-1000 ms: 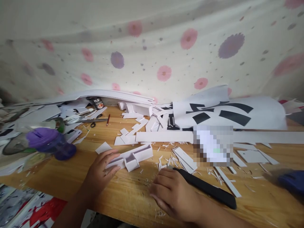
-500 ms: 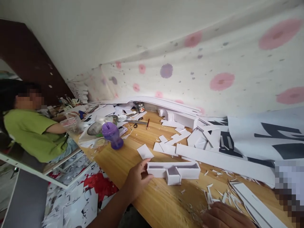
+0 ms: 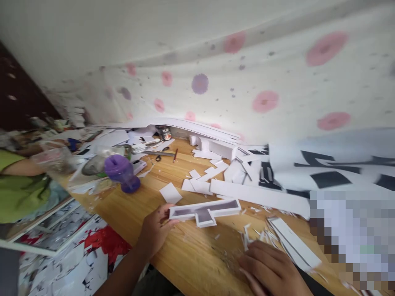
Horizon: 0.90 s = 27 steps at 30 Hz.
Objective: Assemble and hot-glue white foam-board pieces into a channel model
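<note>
My left hand (image 3: 156, 230) pinches the left end of a small white T-shaped open box (image 3: 205, 211) made of board, thumb in front and fingers behind. The box tips toward me, so its greyish inside shows. At the lower right my right hand (image 3: 271, 267) is low over the wooden table, fingers curled together. Whatever it may hold is hidden under the fingers. Thin white board shavings (image 3: 247, 236) lie just beyond it. A square white card (image 3: 170, 193) rests behind my left hand.
A purple cup (image 3: 121, 172) stands to the left. Farther back are scissors (image 3: 159, 154), a dark red pencil (image 3: 175, 155) and a dark jar (image 3: 165, 132). Long white strips (image 3: 259, 195) and offcuts cover the right side. Another person's arm (image 3: 23, 168) reaches in at far left.
The view has swung right, so things sit farther left. The box has tilted in my left hand, showing more of its inside. My right hand's fingers are more curled.
</note>
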Each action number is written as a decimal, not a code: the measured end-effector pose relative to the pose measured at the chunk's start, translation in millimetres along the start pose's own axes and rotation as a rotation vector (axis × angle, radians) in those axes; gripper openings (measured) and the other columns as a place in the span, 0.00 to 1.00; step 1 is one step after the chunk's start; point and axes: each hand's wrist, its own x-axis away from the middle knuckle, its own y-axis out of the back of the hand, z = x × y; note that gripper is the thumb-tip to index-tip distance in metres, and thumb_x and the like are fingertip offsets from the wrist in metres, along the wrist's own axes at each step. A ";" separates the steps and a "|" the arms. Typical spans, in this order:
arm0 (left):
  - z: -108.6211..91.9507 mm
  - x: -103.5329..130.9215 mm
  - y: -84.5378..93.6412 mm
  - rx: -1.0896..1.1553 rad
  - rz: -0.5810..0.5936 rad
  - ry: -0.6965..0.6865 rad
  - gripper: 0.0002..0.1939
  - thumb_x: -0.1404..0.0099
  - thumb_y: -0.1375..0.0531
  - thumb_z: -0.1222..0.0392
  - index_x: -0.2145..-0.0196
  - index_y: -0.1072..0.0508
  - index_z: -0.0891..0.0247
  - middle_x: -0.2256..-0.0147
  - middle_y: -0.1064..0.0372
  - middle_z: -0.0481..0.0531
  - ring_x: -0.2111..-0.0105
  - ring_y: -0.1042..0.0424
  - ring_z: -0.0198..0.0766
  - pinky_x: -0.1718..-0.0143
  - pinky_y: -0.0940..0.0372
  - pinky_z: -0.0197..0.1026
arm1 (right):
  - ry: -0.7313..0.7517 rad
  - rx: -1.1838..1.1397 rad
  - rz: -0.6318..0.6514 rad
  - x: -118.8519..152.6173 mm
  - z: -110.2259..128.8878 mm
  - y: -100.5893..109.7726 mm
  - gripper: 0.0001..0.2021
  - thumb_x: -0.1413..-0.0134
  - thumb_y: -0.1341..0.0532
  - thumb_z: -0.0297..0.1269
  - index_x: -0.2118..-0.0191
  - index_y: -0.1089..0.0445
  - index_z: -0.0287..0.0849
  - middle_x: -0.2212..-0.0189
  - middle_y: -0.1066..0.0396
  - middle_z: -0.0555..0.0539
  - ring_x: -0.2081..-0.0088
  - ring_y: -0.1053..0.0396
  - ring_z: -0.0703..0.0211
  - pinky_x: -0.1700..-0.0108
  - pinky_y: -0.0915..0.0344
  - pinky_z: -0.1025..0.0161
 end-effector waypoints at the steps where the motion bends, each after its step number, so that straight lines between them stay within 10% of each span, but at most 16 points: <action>1: -0.4 1.3 1.6 -0.008 0.010 0.000 0.16 0.48 0.38 0.58 0.60 0.28 0.59 0.60 0.22 0.51 0.60 0.23 0.45 0.57 0.29 0.43 | -0.020 -0.024 -0.007 0.7 2.3 1.3 0.08 0.40 0.47 0.26 0.63 0.32 0.42 0.75 0.27 0.47 0.72 0.28 0.58 0.68 0.30 0.61; 12: -11.9 -3.7 19.8 -0.343 0.096 -0.206 0.16 0.46 0.37 0.57 0.58 0.25 0.52 0.58 0.22 0.44 0.63 0.21 0.41 0.64 0.27 0.35 | -0.366 -0.038 -0.330 13.6 -0.9 4.2 0.26 0.46 0.37 0.38 0.43 0.43 0.43 0.61 0.36 0.42 0.66 0.34 0.56 0.64 0.29 0.56; 20: -10.1 0.0 19.2 -0.185 0.175 -0.174 0.16 0.46 0.37 0.56 0.58 0.24 0.55 0.57 0.22 0.49 0.59 0.22 0.45 0.58 0.28 0.41 | -0.371 -0.054 -0.126 11.0 -0.8 2.9 0.32 0.46 0.38 0.46 0.40 0.47 0.42 0.52 0.38 0.35 0.54 0.32 0.48 0.60 0.27 0.55; 27: -14.6 -0.9 20.3 -0.220 0.265 -0.193 0.17 0.45 0.38 0.58 0.56 0.26 0.56 0.57 0.22 0.49 0.60 0.22 0.43 0.59 0.29 0.38 | -0.333 -0.107 -0.121 6.3 -1.1 5.0 0.17 0.43 0.39 0.44 0.52 0.37 0.41 0.64 0.29 0.41 0.63 0.29 0.54 0.64 0.28 0.59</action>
